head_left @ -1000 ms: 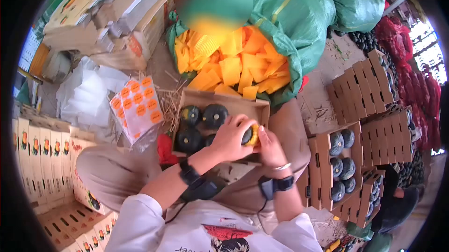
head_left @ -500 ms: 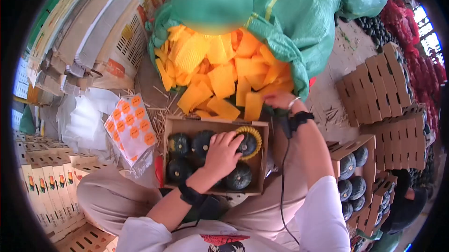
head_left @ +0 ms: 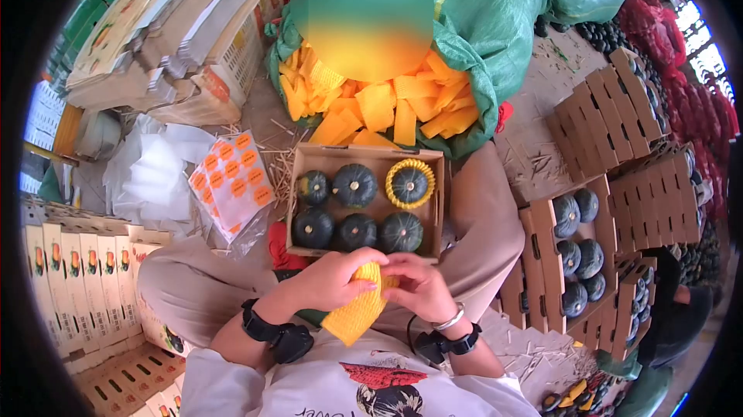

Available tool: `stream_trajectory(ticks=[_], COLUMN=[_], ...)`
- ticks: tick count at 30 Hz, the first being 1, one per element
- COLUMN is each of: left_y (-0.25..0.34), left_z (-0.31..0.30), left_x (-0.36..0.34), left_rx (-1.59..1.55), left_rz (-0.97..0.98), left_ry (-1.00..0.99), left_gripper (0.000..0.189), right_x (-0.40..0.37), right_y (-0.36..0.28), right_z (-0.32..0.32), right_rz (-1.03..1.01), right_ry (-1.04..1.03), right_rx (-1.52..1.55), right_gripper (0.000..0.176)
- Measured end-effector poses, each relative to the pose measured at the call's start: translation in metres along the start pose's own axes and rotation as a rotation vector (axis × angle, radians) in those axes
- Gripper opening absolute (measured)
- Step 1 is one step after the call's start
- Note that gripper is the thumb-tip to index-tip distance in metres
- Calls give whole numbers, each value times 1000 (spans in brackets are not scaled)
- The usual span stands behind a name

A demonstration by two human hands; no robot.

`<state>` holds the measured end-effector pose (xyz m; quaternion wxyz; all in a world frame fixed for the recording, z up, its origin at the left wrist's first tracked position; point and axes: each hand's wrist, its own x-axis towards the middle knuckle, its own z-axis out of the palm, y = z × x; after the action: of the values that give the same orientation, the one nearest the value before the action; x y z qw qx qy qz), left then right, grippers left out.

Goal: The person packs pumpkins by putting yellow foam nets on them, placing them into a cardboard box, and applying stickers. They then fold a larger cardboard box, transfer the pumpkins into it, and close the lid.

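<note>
A yellow foam net sleeve (head_left: 357,312) is held in front of my chest, between both hands. My left hand (head_left: 331,284) is closed around its upper part. The fingers of my right hand (head_left: 420,287) pinch the sleeve's edge at the top. Just beyond my hands lies an open cardboard box (head_left: 296,199) with dark green squashes in two rows. One squash (head_left: 410,184) at the far right of the box has a yellow foam net (head_left: 392,194) rolled around it like a ring. The other squashes, such as the middle back one (head_left: 355,186), are bare.
A green sack (head_left: 495,22) spills yellow foam nets (head_left: 377,107) behind the box; a blurred disc covers part of it. Orange-and-white sticker sheets (head_left: 232,177) lie left. Flattened cartons (head_left: 166,22) are stacked back left. Right stand boxes of squashes (head_left: 569,216). A person (head_left: 673,316) is at far right.
My left hand has left the squashes in the box. My right hand has come back from the pile of nets, and both hands now hold a foam net near my chest.
</note>
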<state>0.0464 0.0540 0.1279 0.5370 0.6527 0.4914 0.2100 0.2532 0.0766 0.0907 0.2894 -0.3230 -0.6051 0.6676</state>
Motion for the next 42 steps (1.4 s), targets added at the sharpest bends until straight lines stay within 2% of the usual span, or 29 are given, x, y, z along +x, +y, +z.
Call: stream_trajectory(ticks=[3, 4, 7, 10, 13, 14, 15, 17, 19, 20, 21, 23, 24, 25, 27, 28, 29, 30, 31, 33, 34, 35, 37, 38, 41, 42], left_y=[6, 12, 23, 0, -17, -16, -35, -29, -47, -60, -70, -67, -66, -51, -70, -99, -96, -98, -99, -97, -93, -87, -70, -57, -41, -37], left_z=[16, 18, 15, 23, 27, 12, 14, 30, 30, 26, 21, 23, 25, 28, 30, 30, 23, 19, 14, 2, -7, -13, -1, 13, 29, 26], left_x=[-13, -17, -27, -34, -32, -30, -33, -24, -16, -7, -4, 0, 1, 5, 14, 20, 21, 23, 23, 15, 12, 13, 9, 10, 13, 9], left_rx=[94, 153, 325, 240, -19, 25, -238, -578, -522, 121, 238, -296, -813, -954, -805, -452, -375, -551, -724, -820, -864, -901, -990, -954, -994, -1025], left_rz=[6, -39, -172, -52, 41, -115, -63, 223, -48, 22, -121, -41, -59, 52, -155, -215, -192, -152, -109, -78, -56, -61, -104, -82, -36, -26], left_ry=[-51, -16, -34, 0, 67, -88, -140, 226, 425, 642, 560, 203, -180, -172, 192, 400, 539, 590, 639, 599, 583, 473, 253, 221, 202, 200], left_gripper=[44, 40, 37, 39, 40, 42, 37, 30, 24, 18, 26, 42, 55, 48, 38, 28, 30, 32, 35, 36, 37, 40, 48, 55, 70, 72], right_x=[-18, -19, -26, -23, -14, -13, -10, -13, -21, -18, -18, 0, 4, 10, 31, 43, 55, 65, 67, 69, 64, 60, 40, 36, 22, 20], right_y=[26, 31, 30, 19, 18, 13, 8, -2, -5, 8, 15, 14, 13, 17, 26, 25, 24, 39, 41, 41, 45, 45, 32, 14, 18, 12], right_z=[16, 15, 11, 23, 24, 20, 10, 5, 23, 18, 15, 8, 12, 9, -1, -1, -1, -4, -6, -11, -22, -28, -19, -6, 12, 11], right_rz=[381, 308, 347, 385, -139, -18, 190, 186, 288, -29, -37, -73, -42, -82, -181, -50, 84, 197, 215, 230, 222, 268, 262, 306, 58, 141], right_ry=[-130, -210, -236, -352, -233, 2, 143, 33, -27, 148, 196, 296, 213, 193, 161, 180, 195, 129, 139, 159, 115, 99, 112, 196, 444, 535], right_rx=[463, 476, 500, 242, -157, 140, 635, 763, 222, -638, -725, -899, -930, -1008, -1168, -1244, -1316, -1338, -1258, -1101, -788, -91, 839, 948, 36, -181], right_gripper=[29, 31, 27, 22, 19, 21, 20, 17, 15, 22, 23, 25, 23, 26, 34, 43, 53, 68, 68, 67, 70, 69, 59, 47, 38, 34])
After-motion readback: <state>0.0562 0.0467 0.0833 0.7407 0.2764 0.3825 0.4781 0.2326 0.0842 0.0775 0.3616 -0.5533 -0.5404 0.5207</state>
